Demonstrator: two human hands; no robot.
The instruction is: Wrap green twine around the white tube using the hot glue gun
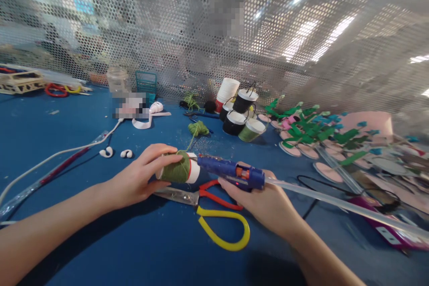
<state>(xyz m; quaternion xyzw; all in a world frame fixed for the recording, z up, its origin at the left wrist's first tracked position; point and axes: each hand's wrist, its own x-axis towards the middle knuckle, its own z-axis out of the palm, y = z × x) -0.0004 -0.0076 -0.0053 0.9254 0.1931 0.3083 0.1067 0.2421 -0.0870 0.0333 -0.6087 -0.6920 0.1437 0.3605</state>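
My left hand [139, 178] is closed round a small white paper cup [179, 169] lying sideways, partly wound with green yarn. A strand runs from it up to a loose green yarn bundle [198, 128]. My right hand [264, 201] grips a blue hot glue gun [231, 170] whose nozzle points left and touches the cup's rim end. A clear glue stick [335, 201] juts out of the gun's back toward the right. Red and yellow scissors [211, 208] lie on the blue table [67, 143] just below both hands.
Yarn-wrapped cups [239, 120] and a white cup stack [227, 91] stand behind. Pink discs with green foam leaves [308, 136] spread at right. A white cable [60, 152], two white earbuds [115, 153], a jar [117, 80] and a teal basket [146, 82] lie left. Perforated mesh screen [201, 31] walls the back.
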